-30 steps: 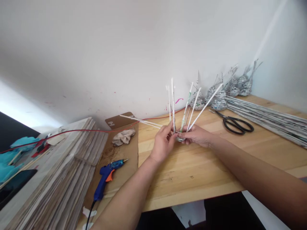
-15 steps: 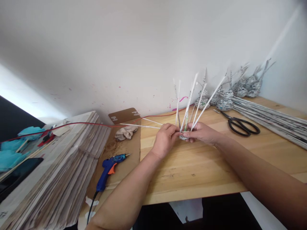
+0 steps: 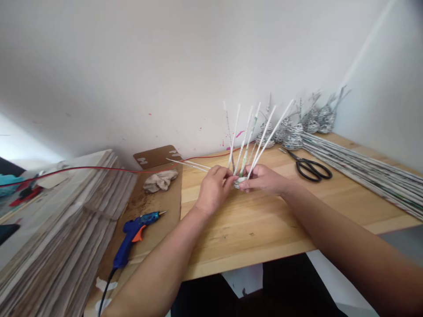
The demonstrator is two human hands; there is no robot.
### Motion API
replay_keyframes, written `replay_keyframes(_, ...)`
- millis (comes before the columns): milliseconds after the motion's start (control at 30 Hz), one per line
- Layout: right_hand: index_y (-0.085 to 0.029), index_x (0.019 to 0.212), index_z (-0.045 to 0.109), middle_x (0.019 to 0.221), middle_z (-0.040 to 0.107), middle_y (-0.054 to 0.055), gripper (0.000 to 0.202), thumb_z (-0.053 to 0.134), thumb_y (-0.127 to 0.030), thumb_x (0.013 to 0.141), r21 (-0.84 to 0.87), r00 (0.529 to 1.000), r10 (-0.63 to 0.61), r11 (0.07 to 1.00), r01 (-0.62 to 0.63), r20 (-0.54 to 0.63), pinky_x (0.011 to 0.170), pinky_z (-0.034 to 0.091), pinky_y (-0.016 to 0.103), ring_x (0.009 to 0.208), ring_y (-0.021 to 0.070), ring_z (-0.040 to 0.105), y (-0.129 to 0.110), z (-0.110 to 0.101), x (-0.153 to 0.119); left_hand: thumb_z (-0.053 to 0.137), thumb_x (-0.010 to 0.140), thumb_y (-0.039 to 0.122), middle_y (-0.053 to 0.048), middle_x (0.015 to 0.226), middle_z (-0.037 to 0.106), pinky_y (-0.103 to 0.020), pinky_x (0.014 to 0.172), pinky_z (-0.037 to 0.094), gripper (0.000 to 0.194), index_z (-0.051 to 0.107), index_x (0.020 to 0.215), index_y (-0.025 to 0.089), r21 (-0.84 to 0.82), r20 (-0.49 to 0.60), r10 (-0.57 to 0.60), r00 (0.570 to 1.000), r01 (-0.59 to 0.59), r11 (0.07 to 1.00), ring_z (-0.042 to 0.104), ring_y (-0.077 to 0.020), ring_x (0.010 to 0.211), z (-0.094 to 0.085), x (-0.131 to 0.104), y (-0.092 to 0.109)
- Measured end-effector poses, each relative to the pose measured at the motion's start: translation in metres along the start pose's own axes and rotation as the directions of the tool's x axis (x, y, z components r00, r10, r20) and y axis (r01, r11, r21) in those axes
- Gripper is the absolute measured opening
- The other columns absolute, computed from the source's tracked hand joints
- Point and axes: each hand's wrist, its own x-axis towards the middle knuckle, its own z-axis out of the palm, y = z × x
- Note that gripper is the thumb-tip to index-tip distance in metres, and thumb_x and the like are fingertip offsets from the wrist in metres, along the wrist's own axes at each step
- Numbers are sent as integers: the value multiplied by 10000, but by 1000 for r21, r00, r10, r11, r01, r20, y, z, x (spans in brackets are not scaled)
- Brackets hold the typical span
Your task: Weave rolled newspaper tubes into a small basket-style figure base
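Note:
A small woven paper base [image 3: 240, 181] with several upright paper sticks [image 3: 243, 147] stands low over the wooden table. My left hand [image 3: 214, 187] pinches the base's left side, where two thin paper strips [image 3: 190, 164] stretch out leftward behind the hand. On the right side, my right hand [image 3: 262, 179] has its fingers closed round the rim and the foot of a stick. Fingers cover much of the woven part.
Left on cardboard lie a blue glue gun [image 3: 127, 242] and a rag [image 3: 161, 181], beside stacked newspaper [image 3: 76, 229]. Black scissors [image 3: 310, 168], long paper rods [image 3: 360, 169] and several woven pieces [image 3: 293, 137] are at the right. A red cord [image 3: 95, 167] runs behind.
The whole view has shifted, so things appear further left. The upright sticks have turned a little with the base, and both hands still hold it.

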Motion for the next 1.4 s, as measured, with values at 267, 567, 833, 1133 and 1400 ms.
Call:
replay_keyframes(267,-139,871,631,727,658,0,328,811,-327,672,23,1000,-17,1000,17,19,625,481,261,625,107,593,5,-1,1,578,900,279,-20,793,567,-259,702,415,154,579,790,171,-37,8,-16,1000,16,999,523,-141,751,0,2,1)
replay_keyframes(567,-137,993,663,808,671,22,356,793,-283,696,68,997,-41,997,36,64,614,482,235,679,107,597,5,-1,1,672,824,257,-16,829,575,-247,710,426,105,615,856,175,-172,150,-12,989,38,984,534,-137,774,-9,5,-3)
replay_keyframes(833,-147,933,646,743,665,2,325,803,-294,689,69,997,-50,997,46,55,612,497,235,656,109,609,9,-2,2,624,843,200,-20,822,583,-245,700,410,36,650,833,178,-211,228,6,974,43,977,534,-134,766,-13,8,-3)
replay_keyframes(1133,-156,849,599,702,663,-17,317,821,-285,663,113,996,-69,992,63,59,627,501,232,626,95,610,10,-2,3,548,886,264,11,739,585,-239,670,378,115,599,829,178,-201,266,-74,961,130,971,506,-122,689,-12,5,0)
replay_keyframes(1400,-151,851,626,717,663,-6,335,822,-315,635,3,999,-26,1000,26,43,613,487,253,612,101,591,5,-1,2,533,874,231,39,648,543,-217,630,371,89,568,809,181,-226,349,-76,934,163,961,490,-109,624,-12,5,-1)
